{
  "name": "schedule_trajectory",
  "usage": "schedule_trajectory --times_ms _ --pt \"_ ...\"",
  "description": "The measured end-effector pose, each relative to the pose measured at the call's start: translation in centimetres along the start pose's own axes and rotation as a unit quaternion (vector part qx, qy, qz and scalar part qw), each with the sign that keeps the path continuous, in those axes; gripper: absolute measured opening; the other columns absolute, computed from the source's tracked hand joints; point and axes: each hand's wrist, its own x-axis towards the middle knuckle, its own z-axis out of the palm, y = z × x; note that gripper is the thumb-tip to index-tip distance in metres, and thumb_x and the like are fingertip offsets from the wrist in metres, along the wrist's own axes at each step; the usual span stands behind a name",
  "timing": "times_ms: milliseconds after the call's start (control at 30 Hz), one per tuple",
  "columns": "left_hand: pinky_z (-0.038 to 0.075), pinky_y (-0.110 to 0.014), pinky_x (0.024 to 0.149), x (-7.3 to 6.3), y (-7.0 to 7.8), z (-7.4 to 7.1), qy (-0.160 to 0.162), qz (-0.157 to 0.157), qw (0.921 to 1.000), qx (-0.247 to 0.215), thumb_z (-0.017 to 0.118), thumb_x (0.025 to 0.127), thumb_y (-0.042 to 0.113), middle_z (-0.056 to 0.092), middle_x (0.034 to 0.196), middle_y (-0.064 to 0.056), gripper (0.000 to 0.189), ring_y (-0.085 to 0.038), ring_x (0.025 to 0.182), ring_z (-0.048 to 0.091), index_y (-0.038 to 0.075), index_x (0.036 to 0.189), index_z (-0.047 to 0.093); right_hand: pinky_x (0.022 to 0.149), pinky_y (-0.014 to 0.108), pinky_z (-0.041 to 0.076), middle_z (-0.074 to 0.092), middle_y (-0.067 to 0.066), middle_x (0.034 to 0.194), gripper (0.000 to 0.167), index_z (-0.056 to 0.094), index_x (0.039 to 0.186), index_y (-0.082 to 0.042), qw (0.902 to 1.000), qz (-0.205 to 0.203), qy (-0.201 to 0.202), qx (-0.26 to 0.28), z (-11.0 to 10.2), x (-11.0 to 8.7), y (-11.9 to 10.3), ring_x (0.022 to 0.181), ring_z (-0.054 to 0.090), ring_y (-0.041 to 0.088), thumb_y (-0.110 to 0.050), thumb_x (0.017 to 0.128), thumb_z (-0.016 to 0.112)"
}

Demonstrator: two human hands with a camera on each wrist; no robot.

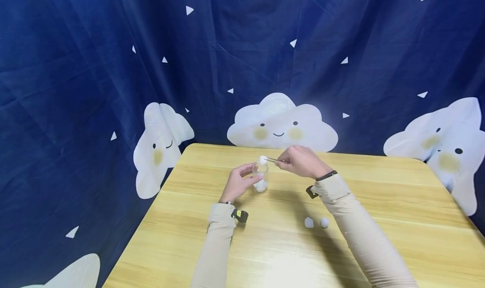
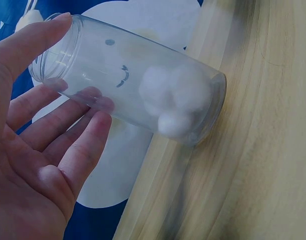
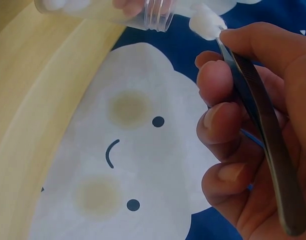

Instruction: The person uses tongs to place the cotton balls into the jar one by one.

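Observation:
My left hand (image 1: pixel 238 182) holds a clear, open-mouthed jar (image 2: pixel 130 52) near its neck, thumb on one side and fingertips on the other. Several white cotton balls (image 2: pixel 175 97) lie at the bottom of the jar. In my right hand (image 1: pixel 303 161) is a pair of metal tweezers (image 3: pixel 265 130), gripped between thumb and fingers. Their tips pinch one cotton ball (image 3: pixel 206 22), which is just above the jar's mouth in the head view. The right wrist view shows that ball outside the threaded rim.
Two more cotton balls, a left one (image 1: pixel 309 222) and a right one (image 1: pixel 324 222), lie on the wooden table (image 1: pixel 182 237) near my right forearm. A dark blue curtain (image 1: pixel 212 60) with white clouds hangs behind the table and along its left side.

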Motion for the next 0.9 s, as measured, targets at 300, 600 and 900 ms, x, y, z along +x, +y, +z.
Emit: schedule_trajectory --times_ms 300,600,900 --pt "0.051 -0.05 0.115 0.0 0.0 0.0 0.002 -0.007 1.0 0.007 0.087 0.085 0.026 0.072 0.132 -0.011 0.053 -0.03 0.128 0.066 0.013 0.134 0.069 0.048 0.024 0.026 0.038 -0.015 0.055 0.039 0.058 0.059 -0.024 1.0 0.005 -0.003 0.003 -0.2 -0.2 -0.2 0.053 0.037 0.005 -0.025 0.097 0.068" --pt "0.051 -0.05 0.115 -0.1 0.0 0.0 0.002 -0.016 0.9997 0.016 0.085 0.086 0.03 0.072 0.134 -0.01 0.053 -0.027 0.129 0.065 0.019 0.135 0.068 0.049 0.024 0.026 0.036 -0.016 0.055 0.044 0.05 0.057 -0.027 0.9998 0.018 -0.005 0.001 -0.8 -0.6 -0.1 0.052 0.034 0.004 -0.025 0.097 0.068" --pt "0.053 -0.049 0.111 -0.2 0.2 -0.1 0.001 -0.021 0.9995 0.022 0.085 0.087 0.032 0.072 0.134 -0.005 0.054 -0.028 0.13 0.065 0.022 0.137 0.067 0.049 0.024 0.025 0.034 -0.015 0.055 0.046 0.046 0.057 -0.028 0.9997 0.025 -0.004 -0.004 -1.2 -1.4 0.2 0.051 0.033 0.004 -0.026 0.097 0.068"
